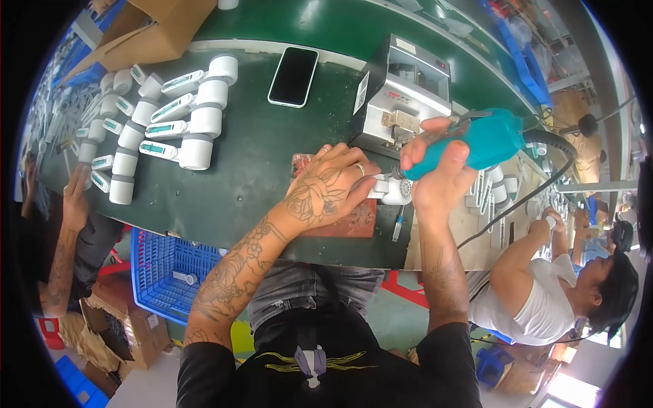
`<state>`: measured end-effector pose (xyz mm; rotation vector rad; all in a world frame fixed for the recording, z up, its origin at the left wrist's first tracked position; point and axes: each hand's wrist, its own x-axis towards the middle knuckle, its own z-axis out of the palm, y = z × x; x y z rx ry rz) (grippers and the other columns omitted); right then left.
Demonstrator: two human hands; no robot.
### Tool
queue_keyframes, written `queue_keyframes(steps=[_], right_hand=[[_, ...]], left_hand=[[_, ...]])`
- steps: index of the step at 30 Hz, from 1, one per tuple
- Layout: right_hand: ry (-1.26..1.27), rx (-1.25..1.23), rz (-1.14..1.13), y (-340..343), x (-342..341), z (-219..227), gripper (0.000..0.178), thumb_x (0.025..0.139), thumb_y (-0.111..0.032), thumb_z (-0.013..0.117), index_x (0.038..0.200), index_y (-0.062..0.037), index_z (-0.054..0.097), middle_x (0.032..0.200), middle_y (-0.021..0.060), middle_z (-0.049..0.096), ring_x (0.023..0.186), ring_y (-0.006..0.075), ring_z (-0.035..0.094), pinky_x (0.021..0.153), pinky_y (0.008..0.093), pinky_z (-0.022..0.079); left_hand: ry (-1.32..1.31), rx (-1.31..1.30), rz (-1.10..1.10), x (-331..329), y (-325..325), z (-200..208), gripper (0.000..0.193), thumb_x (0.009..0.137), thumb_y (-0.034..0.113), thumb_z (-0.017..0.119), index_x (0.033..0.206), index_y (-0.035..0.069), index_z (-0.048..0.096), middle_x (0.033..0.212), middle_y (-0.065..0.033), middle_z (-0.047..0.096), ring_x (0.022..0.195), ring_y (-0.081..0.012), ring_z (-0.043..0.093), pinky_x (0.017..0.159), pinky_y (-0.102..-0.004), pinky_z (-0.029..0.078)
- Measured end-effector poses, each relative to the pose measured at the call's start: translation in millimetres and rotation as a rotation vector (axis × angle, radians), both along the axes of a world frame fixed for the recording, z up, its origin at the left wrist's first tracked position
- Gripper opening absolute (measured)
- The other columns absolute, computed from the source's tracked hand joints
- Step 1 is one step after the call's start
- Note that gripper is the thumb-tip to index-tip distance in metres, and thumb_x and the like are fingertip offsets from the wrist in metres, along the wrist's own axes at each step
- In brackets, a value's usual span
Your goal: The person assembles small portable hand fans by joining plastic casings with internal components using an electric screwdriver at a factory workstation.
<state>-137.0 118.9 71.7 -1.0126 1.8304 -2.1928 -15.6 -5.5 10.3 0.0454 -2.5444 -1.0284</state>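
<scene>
My left hand (330, 185), tattooed and wearing a ring, steadies a small white device (394, 191) with a round slotted end over a reddish mat (350, 223). Most of the device is covered by my fingers. In my right hand (443, 178) is a teal corded electric screwdriver (486, 139), held nearly level with fingers and thumb wrapped round its body. Its tip points left and meets the device or hovers very close to it; contact cannot be made out. A slim screwdriver with a clear blue handle (398, 224) lies just below the device.
Rows of white cylinder-headed devices (197, 153) stand left on the green bench (252, 197). A phone (294, 76) and a silver-black machine (401, 95) sit further back. A black cord (503, 217) trails right. A blue basket (160, 272) stands below; co-workers sit on both sides.
</scene>
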Motion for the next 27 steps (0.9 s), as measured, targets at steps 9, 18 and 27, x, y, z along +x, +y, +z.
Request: queue_keyframes(steps=[9,18,27], right_hand=[[-0.043,0.005,0.012,-0.3,-0.4,-21.2,0.068,0.100,-0.066,0.057,0.104,0.0021,0.053,0.069,0.0076,0.053,0.058,0.0196,0.055,0.055,0.0338,0.046],[-0.044,-0.031,0.044,-6.0,-3.1,-26.5,0.059,0.104,-0.058,0.056,0.099,0.0000,0.051,0.070,0.0092,0.054,0.059,0.0205,0.054,0.057,0.0352,0.048],[0.004,-0.138,-0.079,-13.1,-25.4,2.9,0.059,0.106,-0.055,0.054,0.111,0.0039,0.057,0.071,0.0078,0.056,0.060,0.0200,0.057,0.058,0.0349,0.049]], left_hand=[[0.010,0.020,-0.006,1.0,1.0,-4.2,0.019,0.096,0.021,0.065,0.105,0.008,0.075,0.102,-0.0063,0.062,0.099,-0.0273,0.059,0.092,-0.0443,0.046],[0.004,-0.026,0.023,-4.2,2.9,-0.5,0.016,0.095,0.021,0.067,0.103,0.009,0.075,0.102,-0.0057,0.062,0.099,-0.0276,0.058,0.090,-0.0452,0.046],[-0.046,-0.040,0.003,3.4,0.1,-3.0,0.025,0.097,0.019,0.063,0.118,0.011,0.072,0.111,-0.0080,0.067,0.106,-0.0328,0.060,0.099,-0.0464,0.046]])
